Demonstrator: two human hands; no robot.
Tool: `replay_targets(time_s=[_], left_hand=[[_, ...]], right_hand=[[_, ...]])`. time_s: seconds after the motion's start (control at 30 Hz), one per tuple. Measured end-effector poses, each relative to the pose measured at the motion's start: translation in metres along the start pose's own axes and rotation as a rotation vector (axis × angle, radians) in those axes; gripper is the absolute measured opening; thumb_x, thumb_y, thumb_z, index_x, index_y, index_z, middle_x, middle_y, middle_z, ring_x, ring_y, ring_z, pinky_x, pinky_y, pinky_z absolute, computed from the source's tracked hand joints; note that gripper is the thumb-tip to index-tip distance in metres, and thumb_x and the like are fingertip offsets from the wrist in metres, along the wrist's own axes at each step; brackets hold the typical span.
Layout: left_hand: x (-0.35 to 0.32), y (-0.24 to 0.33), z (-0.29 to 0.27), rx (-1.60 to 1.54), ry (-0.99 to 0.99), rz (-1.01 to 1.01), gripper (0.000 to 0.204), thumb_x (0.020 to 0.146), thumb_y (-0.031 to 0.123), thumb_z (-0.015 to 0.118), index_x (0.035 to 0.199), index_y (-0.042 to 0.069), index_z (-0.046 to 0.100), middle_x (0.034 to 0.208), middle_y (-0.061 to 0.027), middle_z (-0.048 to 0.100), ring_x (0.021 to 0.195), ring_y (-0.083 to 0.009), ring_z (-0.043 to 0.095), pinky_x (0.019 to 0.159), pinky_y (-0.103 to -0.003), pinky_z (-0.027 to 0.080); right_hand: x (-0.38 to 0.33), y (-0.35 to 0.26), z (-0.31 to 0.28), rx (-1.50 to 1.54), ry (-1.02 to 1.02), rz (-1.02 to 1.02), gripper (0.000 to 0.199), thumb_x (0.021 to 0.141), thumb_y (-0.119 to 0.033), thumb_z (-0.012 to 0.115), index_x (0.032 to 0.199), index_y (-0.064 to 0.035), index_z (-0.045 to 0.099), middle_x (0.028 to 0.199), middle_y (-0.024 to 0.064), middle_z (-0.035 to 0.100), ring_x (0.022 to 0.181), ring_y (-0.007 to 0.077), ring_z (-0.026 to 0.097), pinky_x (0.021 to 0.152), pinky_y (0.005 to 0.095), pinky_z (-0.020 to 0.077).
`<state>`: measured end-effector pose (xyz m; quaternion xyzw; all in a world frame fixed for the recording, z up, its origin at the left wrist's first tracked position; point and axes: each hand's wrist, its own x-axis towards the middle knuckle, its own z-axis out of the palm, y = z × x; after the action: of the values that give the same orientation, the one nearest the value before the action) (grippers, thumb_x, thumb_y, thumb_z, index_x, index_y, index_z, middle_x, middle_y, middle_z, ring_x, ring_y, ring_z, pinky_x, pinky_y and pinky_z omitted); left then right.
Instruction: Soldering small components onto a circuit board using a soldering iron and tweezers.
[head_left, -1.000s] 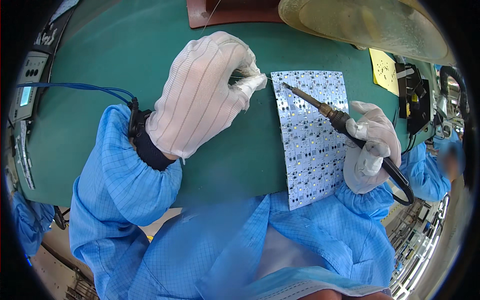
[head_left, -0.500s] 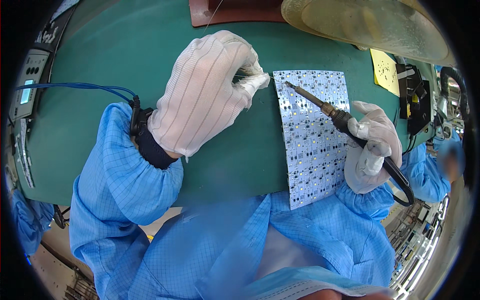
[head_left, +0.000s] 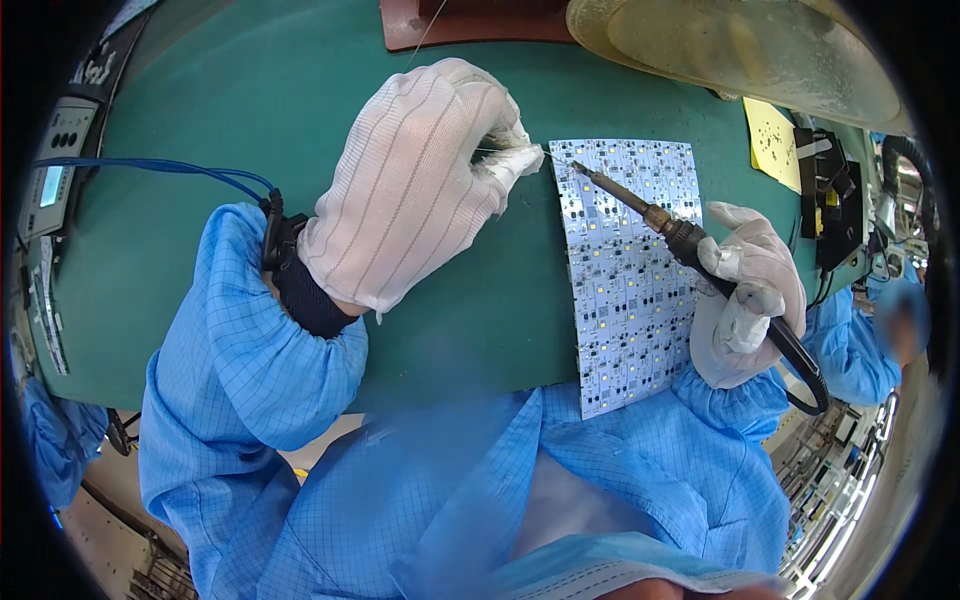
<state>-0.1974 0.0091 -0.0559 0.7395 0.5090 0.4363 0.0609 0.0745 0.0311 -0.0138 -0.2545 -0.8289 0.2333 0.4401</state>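
Observation:
My left hand (head_left: 415, 190), in a white striped glove, pinches a thin solder wire (head_left: 486, 150) between thumb and forefinger. The wire's end reaches toward the top left of a white circuit board (head_left: 625, 290) covered in small components. My right hand (head_left: 745, 300), also gloved, is closed around the black handle of a soldering iron (head_left: 645, 210). The iron slants up and left over the board, its tip at or just above the upper left corner, close to the wire's end. Whether the tip touches the board, I cannot tell. The board's lower end overhangs the table's front edge.
A green mat (head_left: 250, 110) covers the table. A dark red stand (head_left: 480, 22) and a large translucent yellowish cover (head_left: 740, 50) lie at the far side. At right are a yellow sponge (head_left: 772, 140) and a black holder (head_left: 835, 195). A control box (head_left: 58, 170) sits left; blue cables (head_left: 150, 168) run to my left wrist.
Almost nothing differs. My left hand and the solder wire have shifted very slightly to the right; the iron's tip stays at the same corner of the board.

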Motion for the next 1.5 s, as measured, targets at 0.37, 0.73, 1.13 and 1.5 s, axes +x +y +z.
replay_targets(time_s=[0.37,0.73,1.13,1.5], left_hand=[[-0.001,0.003,-0.003,0.031,-0.027,-0.006,0.022,0.069,0.009,0.08,0.078,0.006,0.06,0.088,-0.0071,0.066,0.079,-0.0249,0.063,0.074,-0.035,0.048],[0.002,0.004,-0.003,0.006,-0.001,-0.007,0.022,0.07,0.009,0.08,0.077,0.005,0.059,0.088,-0.008,0.066,0.08,-0.0253,0.064,0.075,-0.036,0.049],[0.003,0.003,-0.003,0.006,-0.029,-0.001,0.018,0.072,0.01,0.078,0.078,0.007,0.061,0.086,-0.0064,0.066,0.082,-0.0245,0.064,0.076,-0.036,0.048],[-0.005,0.0,0.003,0.01,-0.026,-0.014,0.018,0.071,0.009,0.078,0.077,0.006,0.061,0.085,-0.0067,0.065,0.079,-0.0252,0.063,0.073,-0.036,0.049]], right_hand=[[0.002,0.0,0.002,-0.033,0.013,-0.047,0.045,0.098,-0.043,0.051,0.085,-0.0019,0.065,0.078,0.0105,0.069,0.064,0.0219,0.058,0.082,0.0547,0.0515],[-0.002,0.006,-0.001,-0.037,0.04,-0.12,0.037,0.096,-0.036,0.057,0.083,-0.0028,0.064,0.078,0.0098,0.071,0.062,0.0204,0.059,0.081,0.0517,0.0545],[0.0,0.005,-0.002,-0.076,-0.005,-0.139,0.032,0.094,-0.036,0.06,0.087,-0.0047,0.064,0.077,0.0078,0.071,0.063,0.0206,0.059,0.079,0.0514,0.0552],[-0.003,-0.006,0.005,-0.177,-0.123,-0.035,0.052,0.098,-0.052,0.045,0.085,-0.0054,0.066,0.069,0.0079,0.064,0.061,0.0204,0.055,0.082,0.0555,0.0506]])
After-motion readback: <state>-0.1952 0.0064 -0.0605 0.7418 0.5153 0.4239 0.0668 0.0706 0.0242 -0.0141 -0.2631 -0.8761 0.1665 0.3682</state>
